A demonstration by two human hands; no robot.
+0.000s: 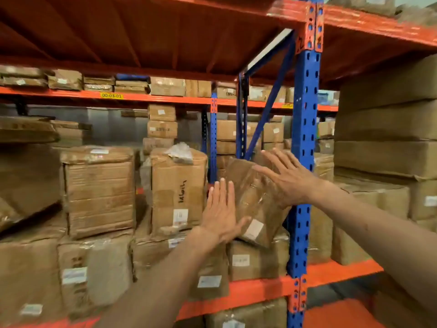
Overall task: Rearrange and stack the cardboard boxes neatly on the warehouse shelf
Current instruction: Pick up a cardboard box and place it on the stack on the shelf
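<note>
- A person is reaching both bare arms into a warehouse shelf (260,286) framed by orange beams and a blue upright (305,129).
- The left hand (221,215) is lying flat against the lower left edge of a tilted cardboard box (254,200), its fingers (223,192) pointing up and held close together, the thumb sticking out toward the box's white label (253,229).
- The right hand (287,178) is pressing on the upper right side of the same box, fingers spread wide, palm on the plastic-wrapped face.
- Neither hand is gripping; both are resting open-palmed on the box.
- The tilted box is leaning near the right end of the shelf, just beside the blue upright, its bottom corner sitting on a lower box (255,261) that is standing at the shelf's front edge.
- To its left, a tall box (178,192) with black handwriting is standing upright on the lower layer, a crumpled clear plastic bag (181,152) lying on its top.
- Farther left, a wide taped box (99,190) is standing on the same layer, well apart from the hands.
- Beyond the upright, large boxes (387,138) are sitting stacked in the next bay.
- At the back, a yellow tag (111,95) reading 00-03-01 is showing on a far orange beam.
</note>
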